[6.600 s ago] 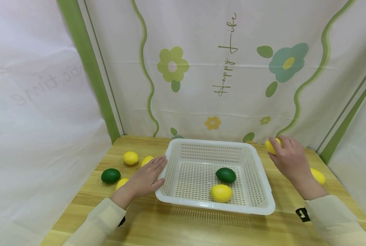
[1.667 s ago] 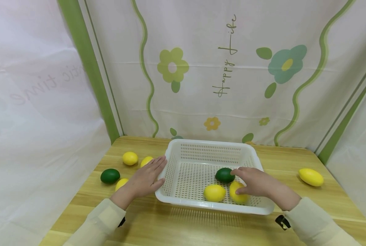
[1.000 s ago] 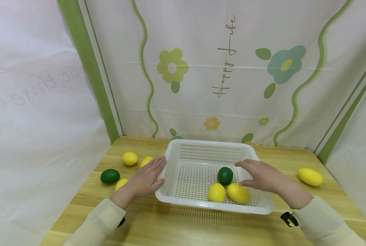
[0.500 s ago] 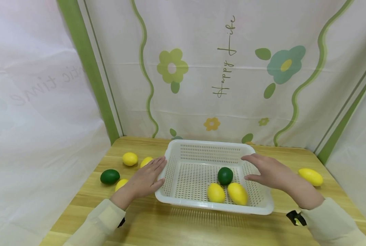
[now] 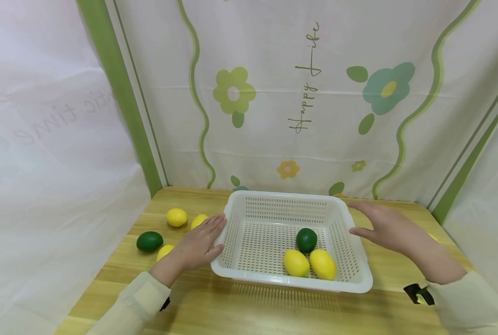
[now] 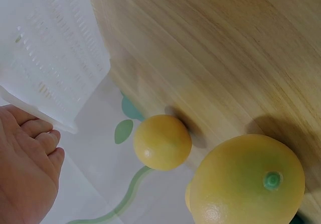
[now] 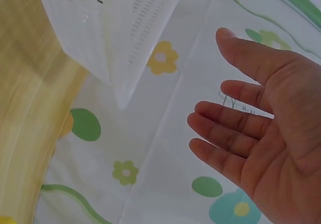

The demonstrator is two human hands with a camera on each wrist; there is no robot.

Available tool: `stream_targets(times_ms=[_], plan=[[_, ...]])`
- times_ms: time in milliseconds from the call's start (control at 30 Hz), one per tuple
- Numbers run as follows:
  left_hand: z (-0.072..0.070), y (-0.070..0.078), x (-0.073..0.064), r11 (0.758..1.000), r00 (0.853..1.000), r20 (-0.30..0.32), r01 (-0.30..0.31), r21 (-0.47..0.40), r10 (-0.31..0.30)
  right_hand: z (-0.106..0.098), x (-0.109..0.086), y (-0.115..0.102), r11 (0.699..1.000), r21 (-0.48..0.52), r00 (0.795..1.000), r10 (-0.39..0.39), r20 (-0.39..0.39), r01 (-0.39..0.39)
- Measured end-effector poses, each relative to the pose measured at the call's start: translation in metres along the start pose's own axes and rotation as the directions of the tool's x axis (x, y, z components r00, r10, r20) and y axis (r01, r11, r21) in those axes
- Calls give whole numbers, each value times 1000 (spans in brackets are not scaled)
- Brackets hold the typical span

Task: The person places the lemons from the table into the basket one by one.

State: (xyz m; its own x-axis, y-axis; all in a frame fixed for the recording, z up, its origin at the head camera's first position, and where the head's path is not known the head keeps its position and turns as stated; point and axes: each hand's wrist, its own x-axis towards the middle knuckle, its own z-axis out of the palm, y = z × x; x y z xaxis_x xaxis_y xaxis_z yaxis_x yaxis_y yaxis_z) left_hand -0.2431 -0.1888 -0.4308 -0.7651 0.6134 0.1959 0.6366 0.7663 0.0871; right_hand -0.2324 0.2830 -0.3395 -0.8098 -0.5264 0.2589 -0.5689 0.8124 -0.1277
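Observation:
A white perforated plastic basket (image 5: pixel 288 279) stands on the wooden table. Inside it, toward the right, lie a dark green lime-like fruit (image 5: pixel 306 240) and two yellow lemons, the left lemon (image 5: pixel 296 263) beside the right lemon (image 5: pixel 323 264). My left hand (image 5: pixel 198 243) rests with straight fingers against the basket's left rim. My right hand (image 5: pixel 393 230) hovers by the right rim, fingers apart; the right wrist view shows its palm (image 7: pixel 286 148) with nothing in it. Behind my right forearm a yellow lemon (image 5: pixel 434 237) is mostly hidden.
Left of the basket on the table (image 5: pixel 119 284) lie a yellow lemon (image 5: pixel 176 217), a green fruit (image 5: pixel 149 241), and two more lemons partly covered by my left hand, one the near lemon (image 5: pixel 165 251). A printed curtain (image 5: pixel 269 139) hangs behind the table's far edge.
My right hand carried a lemon into the basket, let it go, and has withdrawn rightward past the rim. The fruits in the basket shifted and turned slightly. My left hand has stayed put.

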Motion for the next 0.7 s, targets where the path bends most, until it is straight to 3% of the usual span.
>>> stream_targets(times_ms=[233,700], plan=[[1,0,0,1000,1000,0,-1,5,1,-8,-7,13,1000,-16,998,25,-61,-26],[1,0,0,1000,1000,-23,-21,9,22,-17,-28,46,982,-33,980,184,-74,-187]])
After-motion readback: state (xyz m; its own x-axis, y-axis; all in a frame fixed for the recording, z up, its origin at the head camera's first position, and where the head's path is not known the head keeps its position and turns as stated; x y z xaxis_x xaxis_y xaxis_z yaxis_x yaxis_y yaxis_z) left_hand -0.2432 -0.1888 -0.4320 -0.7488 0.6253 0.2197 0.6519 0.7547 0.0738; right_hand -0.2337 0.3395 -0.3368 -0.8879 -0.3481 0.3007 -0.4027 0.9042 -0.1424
